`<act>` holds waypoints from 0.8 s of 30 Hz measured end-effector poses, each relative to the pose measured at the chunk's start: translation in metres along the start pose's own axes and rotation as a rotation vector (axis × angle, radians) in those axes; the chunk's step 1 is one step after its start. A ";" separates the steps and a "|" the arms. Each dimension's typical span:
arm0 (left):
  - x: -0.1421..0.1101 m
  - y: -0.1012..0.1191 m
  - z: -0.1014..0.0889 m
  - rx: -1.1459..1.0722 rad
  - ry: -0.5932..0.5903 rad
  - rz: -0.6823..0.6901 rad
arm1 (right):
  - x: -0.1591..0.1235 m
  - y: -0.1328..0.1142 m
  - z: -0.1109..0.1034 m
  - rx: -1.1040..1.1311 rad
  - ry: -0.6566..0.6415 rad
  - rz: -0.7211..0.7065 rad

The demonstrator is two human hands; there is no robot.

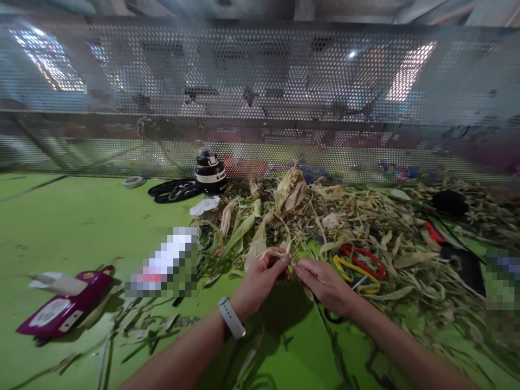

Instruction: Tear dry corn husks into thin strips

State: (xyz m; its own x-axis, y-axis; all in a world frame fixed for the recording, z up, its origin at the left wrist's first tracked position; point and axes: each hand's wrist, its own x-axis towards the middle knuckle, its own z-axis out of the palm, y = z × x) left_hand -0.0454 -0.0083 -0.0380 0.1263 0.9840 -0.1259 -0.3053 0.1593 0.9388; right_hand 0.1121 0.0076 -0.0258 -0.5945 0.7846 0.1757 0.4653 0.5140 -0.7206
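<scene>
My left hand (260, 279) and my right hand (323, 281) meet in front of a big heap of dried leaves and husks (325, 222) on a green table (73, 227). Both hands are closed in a pinch on a thin pale leaf strip (280, 253) stretched between them. A white watch band sits on my left wrist. Red-handled scissors (365, 257) and yellow-handled scissors (351, 268) lie among the leaves just right of my right hand.
A magenta pouch (65, 309) with a white card lies at the left. A dark bottle (210, 170), a black strap (173, 189), a tape roll (133, 182) and crumpled white paper (205, 206) sit at the back. A perforated metal screen (260, 97) walls the far edge.
</scene>
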 end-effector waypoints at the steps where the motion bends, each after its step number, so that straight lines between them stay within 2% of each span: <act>1: 0.000 0.000 0.000 -0.004 0.006 -0.005 | 0.000 0.000 0.000 -0.003 -0.005 0.004; 5: 0.001 0.003 -0.002 0.005 0.020 -0.001 | -0.001 0.000 -0.001 -0.063 -0.027 -0.009; 7: 0.002 0.004 -0.004 0.047 -0.001 0.018 | -0.003 -0.001 -0.003 -0.147 0.040 -0.049; 10: 0.001 0.004 -0.005 0.178 -0.153 -0.013 | -0.005 -0.004 -0.010 -0.246 0.291 -0.104; 12: -0.001 0.001 -0.005 0.258 -0.304 -0.056 | -0.004 -0.005 -0.014 -0.210 0.364 -0.086; 14: -0.004 -0.002 -0.004 0.293 -0.409 -0.077 | -0.002 -0.005 -0.014 -0.077 0.271 -0.018; 17: -0.007 -0.007 -0.002 0.286 -0.427 -0.089 | 0.002 -0.003 -0.009 0.202 0.106 0.092; 20: -0.008 -0.008 -0.003 0.306 -0.447 -0.128 | 0.005 0.001 0.001 0.387 0.142 0.134; 24: -0.009 -0.004 -0.003 0.260 -0.493 -0.210 | 0.005 0.004 0.006 0.433 0.239 0.141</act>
State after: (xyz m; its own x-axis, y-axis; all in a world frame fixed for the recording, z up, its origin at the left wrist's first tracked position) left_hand -0.0477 -0.0171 -0.0420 0.6015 0.7702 -0.2120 0.0070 0.2603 0.9655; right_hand 0.1071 0.0115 -0.0325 -0.3552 0.9194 0.1687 0.1855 0.2462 -0.9513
